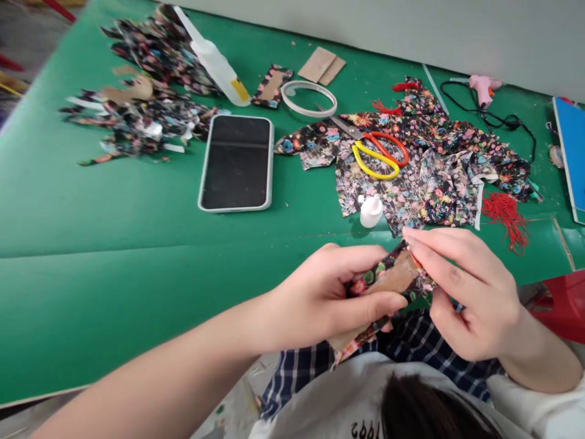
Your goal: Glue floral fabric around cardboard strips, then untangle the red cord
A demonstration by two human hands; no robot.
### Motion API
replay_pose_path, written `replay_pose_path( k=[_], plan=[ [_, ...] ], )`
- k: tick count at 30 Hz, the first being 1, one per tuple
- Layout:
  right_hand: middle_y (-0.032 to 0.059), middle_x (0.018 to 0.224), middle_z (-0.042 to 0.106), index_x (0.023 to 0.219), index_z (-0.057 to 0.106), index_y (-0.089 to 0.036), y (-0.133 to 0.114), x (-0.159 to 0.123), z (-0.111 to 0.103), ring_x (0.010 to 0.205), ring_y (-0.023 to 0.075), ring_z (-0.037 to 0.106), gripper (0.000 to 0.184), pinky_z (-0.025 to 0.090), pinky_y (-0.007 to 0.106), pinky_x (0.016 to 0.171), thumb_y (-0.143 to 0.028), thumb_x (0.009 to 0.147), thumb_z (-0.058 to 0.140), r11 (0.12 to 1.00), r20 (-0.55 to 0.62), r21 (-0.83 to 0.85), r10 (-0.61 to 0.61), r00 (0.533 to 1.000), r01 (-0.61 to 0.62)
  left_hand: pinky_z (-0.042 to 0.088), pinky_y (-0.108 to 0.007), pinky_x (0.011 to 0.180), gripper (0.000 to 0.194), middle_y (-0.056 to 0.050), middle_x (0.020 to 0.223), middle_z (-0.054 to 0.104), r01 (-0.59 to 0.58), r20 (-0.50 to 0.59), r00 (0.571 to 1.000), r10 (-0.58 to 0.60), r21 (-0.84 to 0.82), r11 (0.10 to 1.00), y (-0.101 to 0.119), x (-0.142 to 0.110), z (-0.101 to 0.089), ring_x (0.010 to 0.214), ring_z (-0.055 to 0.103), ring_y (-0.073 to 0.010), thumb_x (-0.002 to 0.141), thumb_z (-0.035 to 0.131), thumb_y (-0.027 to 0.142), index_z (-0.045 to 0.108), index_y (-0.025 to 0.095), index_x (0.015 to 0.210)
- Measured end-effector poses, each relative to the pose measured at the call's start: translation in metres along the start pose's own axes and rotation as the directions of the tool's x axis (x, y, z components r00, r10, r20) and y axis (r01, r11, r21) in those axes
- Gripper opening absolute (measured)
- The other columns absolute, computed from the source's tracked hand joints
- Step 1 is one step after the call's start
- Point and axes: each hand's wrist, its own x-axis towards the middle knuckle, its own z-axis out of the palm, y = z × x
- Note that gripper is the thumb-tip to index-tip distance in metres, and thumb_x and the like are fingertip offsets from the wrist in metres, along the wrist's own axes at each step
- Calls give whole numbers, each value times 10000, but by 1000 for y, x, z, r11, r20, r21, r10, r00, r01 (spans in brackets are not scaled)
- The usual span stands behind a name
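A piece of brown cardboard edged with dark floral fabric [393, 274] is held between my hands, over my lap at the table's near edge. My left hand [340, 292] is closed round its left part, thumb lying across the front. The fingertips of my right hand [470, 286] press the fabric at its upper right end. Just beyond it stands a small white bottle [371, 212]. Scissors with one red and one yellow handle [377, 155] rest on a spread of floral fabric [406, 189].
A phone [236, 163], a roll of tape [309, 99], a white squeeze bottle [219, 70] and fabric scraps [155, 125] lie on the green table [137, 292]. Red tassels [506, 221], a pink glue gun [484, 90] and a blue board [571, 155] are at the right.
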Motion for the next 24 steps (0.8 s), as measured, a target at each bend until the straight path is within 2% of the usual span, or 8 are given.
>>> replay_pose_path(
  k=[3, 8, 12, 16, 18, 20, 22, 24],
  plan=[
    [153, 1214, 644, 1226, 542, -53, 0, -1, -4, 1077, 239, 591, 487, 534, 422, 896, -111, 745, 486, 974, 68, -215, -64, 996, 77, 260, -122, 373, 170, 78, 531, 455, 16, 22, 1000, -16, 9, 1000, -1, 1, -1, 432, 335, -28, 819, 589, 242, 494, 165, 700],
    [108, 1198, 670, 1230, 551, -88, -3, 1, -12, 963, 215, 628, 442, 546, 403, 843, -140, 794, 503, 842, 163, -511, -106, 981, 176, 229, -140, 362, 221, 93, 507, 335, 54, 39, 998, -55, 24, 998, -2, 4, -2, 433, 286, -36, 806, 585, 275, 451, 170, 665],
    [81, 1211, 667, 1242, 550, -92, -6, 1, -14, 952, 213, 638, 428, 541, 399, 860, -194, 827, 528, 761, 221, -608, -113, 969, 227, 247, -132, 364, 222, 88, 520, 353, 66, 26, 997, -66, 26, 998, -1, 5, -1, 443, 315, -34, 806, 576, 259, 435, 171, 659],
    [92, 1214, 664, 1246, 551, -87, -7, -1, -12, 929, 219, 639, 428, 534, 414, 871, -198, 833, 547, 742, 222, -634, -99, 970, 220, 230, -119, 351, 250, 92, 517, 342, 62, 11, 998, -62, 38, 997, -1, 5, -1, 437, 291, -25, 808, 575, 256, 405, 177, 643],
    [104, 1225, 656, 1259, 540, -92, -6, -4, -12, 950, 221, 632, 437, 529, 417, 881, -165, 829, 536, 794, 203, -582, -69, 977, 177, 222, -113, 340, 255, 100, 505, 325, 60, 18, 998, -61, 34, 998, -2, 6, -1, 416, 276, -19, 811, 576, 258, 397, 180, 647],
    [114, 1247, 638, 1298, 504, -97, -4, -7, -13, 1029, 218, 616, 476, 527, 396, 908, -112, 822, 504, 902, 171, -425, -6, 985, 79, 230, -108, 333, 231, 110, 490, 335, 58, 42, 997, -58, 15, 998, -4, 6, 0, 387, 278, -15, 818, 575, 257, 413, 182, 672],
    [103, 1284, 608, 1351, 451, -135, -1, -10, -14, 1112, 192, 592, 542, 529, 349, 936, -55, 814, 455, 979, 121, -176, 122, 985, -100, 250, -105, 333, 185, 107, 492, 392, 55, 53, 997, -55, 1, 999, -5, 6, 0, 373, 313, -16, 830, 568, 257, 446, 179, 714],
    [69, 1326, 575, 1389, 403, -212, 1, -13, -13, 1146, 161, 584, 605, 532, 313, 955, -26, 813, 412, 953, 93, 108, 274, 957, -283, 261, -103, 336, 167, 96, 514, 451, 38, 46, 998, -38, 11, 999, -7, 5, 1, 381, 351, -18, 838, 566, 260, 463, 178, 735]
  ],
)
